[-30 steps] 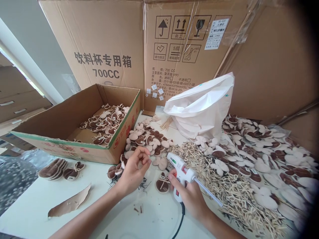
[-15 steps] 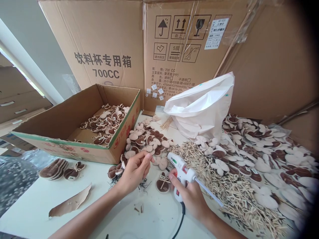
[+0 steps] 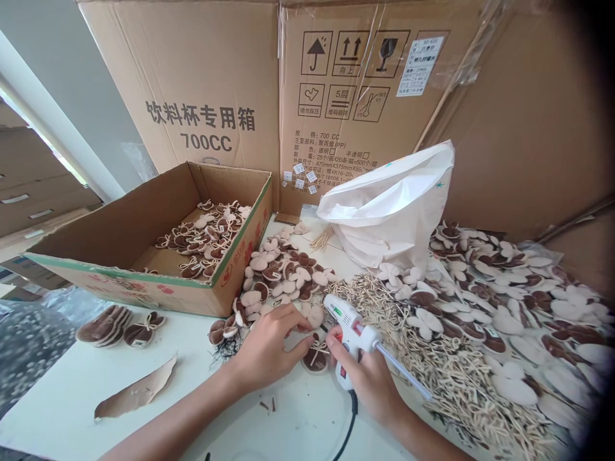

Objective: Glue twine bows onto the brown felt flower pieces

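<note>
My right hand (image 3: 372,381) is wrapped round a white hot glue gun (image 3: 346,310), its nozzle pointing away to the upper left. A clear glue stick (image 3: 403,370) sticks out of the gun's back and a black cord hangs from the handle. Just left of the gun, a brown plush piece with a cream bow (image 3: 316,360) lies on the table, partly covered by my left thumb. Over its upper left edge reaches my left hand (image 3: 271,346), thumb and fingers apart; whether the fingertips touch the piece is hard to tell.
A low cardboard box (image 3: 144,282) at left holds finished-looking bow pieces. Cream cord bows (image 3: 461,371) and plush pieces (image 3: 519,307) are heaped at right. A white plastic bag (image 3: 389,211) stands behind. Torn cardboard (image 3: 137,390) and stacked brown pieces (image 3: 103,325) lie front left.
My left hand has moved right and slightly down to the bow piece, its fingers parting from a closed pose. The right hand and glue gun stay almost where they were.
</note>
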Motion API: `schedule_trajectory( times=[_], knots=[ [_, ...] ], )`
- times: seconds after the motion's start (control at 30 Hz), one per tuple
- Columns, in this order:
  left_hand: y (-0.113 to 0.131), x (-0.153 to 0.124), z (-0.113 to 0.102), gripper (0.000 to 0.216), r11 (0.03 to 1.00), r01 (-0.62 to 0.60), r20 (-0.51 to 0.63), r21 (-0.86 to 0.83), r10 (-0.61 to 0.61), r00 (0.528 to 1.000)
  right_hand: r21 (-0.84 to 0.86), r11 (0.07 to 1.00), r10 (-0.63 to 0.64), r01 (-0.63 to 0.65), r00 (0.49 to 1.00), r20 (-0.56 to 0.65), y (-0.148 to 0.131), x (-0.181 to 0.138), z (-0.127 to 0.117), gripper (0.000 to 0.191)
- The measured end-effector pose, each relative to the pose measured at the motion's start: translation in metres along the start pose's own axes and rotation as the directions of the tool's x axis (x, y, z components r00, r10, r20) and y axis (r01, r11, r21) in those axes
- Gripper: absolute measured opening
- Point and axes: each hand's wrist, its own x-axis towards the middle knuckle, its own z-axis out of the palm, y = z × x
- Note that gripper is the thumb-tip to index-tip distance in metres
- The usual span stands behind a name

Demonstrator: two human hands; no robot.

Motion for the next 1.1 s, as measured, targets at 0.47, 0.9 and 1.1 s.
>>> schedule_trajectory(
  times=[0.47, 0.9, 1.1],
  knots=[
    [-0.0024, 0.0003, 0.0087, 0.006, 1.0, 0.001, 0.067, 0.012, -0.002, 0.998, -0.061, 0.998, -0.031, 0.03, 1.0, -0.003, 0.0009, 0.0009, -0.0006, 0.03],
    [0.0041, -0.0029, 0.005, 0.014, 0.994, 0.016, 0.134, -0.111, -0.001, 0.991, -0.056, 0.998, -0.023, 0.023, 1.0, -0.007, -0.0047, -0.001, 0.0, 0.024],
    [0.0043, -0.0023, 0.0024, 0.023, 0.975, 0.022, 0.179, -0.223, 0.019, 0.984, -0.077, 0.997, -0.033, 0.032, 0.999, -0.011, -0.0025, 0.0003, 0.0003, 0.025]
  ],
)
